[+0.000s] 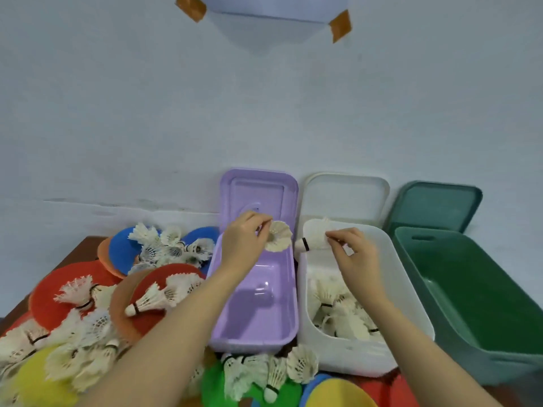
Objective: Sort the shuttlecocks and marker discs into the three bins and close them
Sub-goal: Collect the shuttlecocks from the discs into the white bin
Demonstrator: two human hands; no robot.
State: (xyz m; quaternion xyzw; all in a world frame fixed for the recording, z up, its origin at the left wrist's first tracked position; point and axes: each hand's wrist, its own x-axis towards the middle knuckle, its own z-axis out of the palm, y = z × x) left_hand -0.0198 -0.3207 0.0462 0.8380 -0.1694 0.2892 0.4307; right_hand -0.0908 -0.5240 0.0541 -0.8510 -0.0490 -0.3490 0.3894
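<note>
Shuttlecock (314, 238) pinched by right hand (351, 250) above white bin (390, 261), axis level, cork leftward, feathers frayed. Second shuttlecock (278, 240) gripped in left hand (244, 240) over glossy purple bin (253, 324), skirt facing camera

three bins (361, 289) side by side, lids (346, 198) behind, shuttlecocks (152, 299) on discs (58, 289) left

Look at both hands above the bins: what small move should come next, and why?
Probably the right hand should let its shuttlecock drop into the white bin: it pinches it above that bin's far end, where other shuttlecocks already lie. The purple bin looks empty.
</note>
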